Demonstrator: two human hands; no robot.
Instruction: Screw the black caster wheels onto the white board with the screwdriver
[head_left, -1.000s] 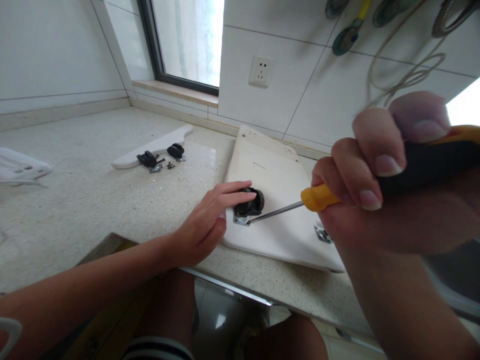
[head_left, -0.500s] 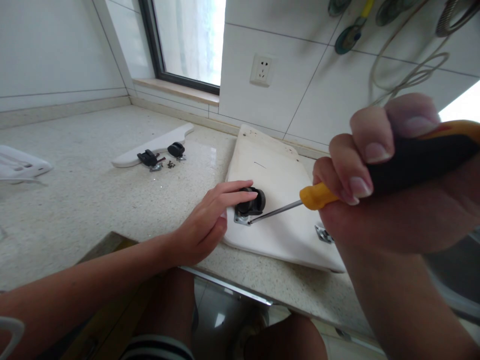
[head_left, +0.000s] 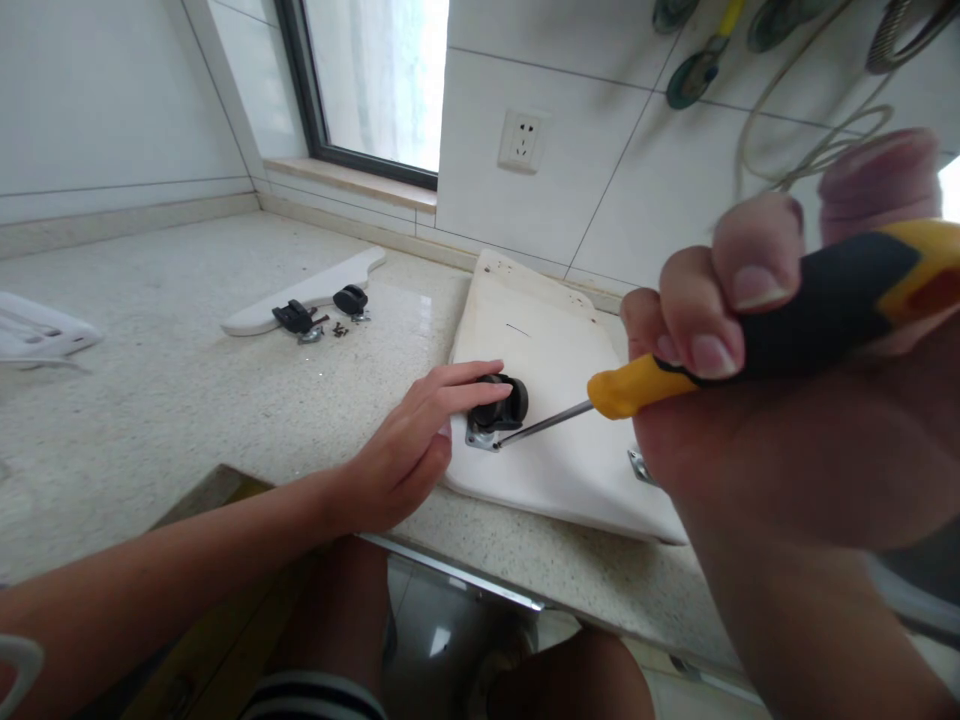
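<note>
My right hand (head_left: 780, 400) is closed around a yellow-and-black screwdriver (head_left: 825, 300). Its metal shaft slants down to the left, and the tip meets a screw at the corner of a metal mounting plate (head_left: 481, 438). That plate belongs to a black caster wheel (head_left: 513, 404) standing on a white panel (head_left: 555, 470). My left hand (head_left: 420, 435) steadies the caster, its fingers laid over the wheel and its thumb side at the panel's left edge. A second metal plate (head_left: 639, 466) shows on the panel's right side, partly hidden behind my right hand.
Left of the panel, two loose casters (head_left: 295, 316) and several small screws (head_left: 340, 329) lie beside a white curved strip (head_left: 315, 288) on the speckled countertop (head_left: 165, 400). A white plastic part (head_left: 45, 328) lies at far left. The tiled wall behind carries a socket (head_left: 523, 140) and cables.
My right hand has rolled, turning the screwdriver handle, with the thumb lifting away from it. The tip stays at the same screw, and my left hand keeps its place on the caster.
</note>
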